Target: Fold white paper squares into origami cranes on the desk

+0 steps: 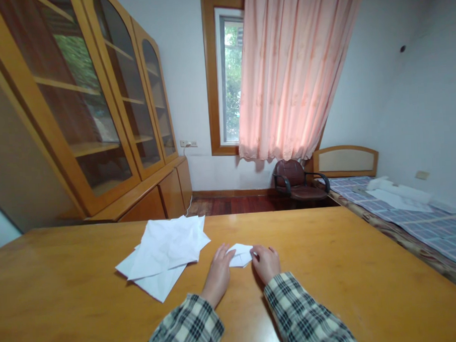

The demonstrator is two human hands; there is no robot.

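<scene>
A small folded piece of white paper [241, 256] lies on the wooden table between my two hands, with crease lines showing across its top. My left hand [218, 271] grips its left edge, the thumb resting on top of the paper. At the opposite edge, the curled fingers of my right hand [267, 263] pinch the paper's right corner. Left of my left hand sits a loose pile of white paper sheets [170, 244], stacked at uneven angles and slightly crumpled.
The wooden table [310, 248] spans the foreground. A glass-fronted cabinet [135, 165] stands at the left. Beyond the table are a brown armchair [298, 180] and a pink curtain [287, 72]. A bed [407, 218] with a checked cover runs along the right.
</scene>
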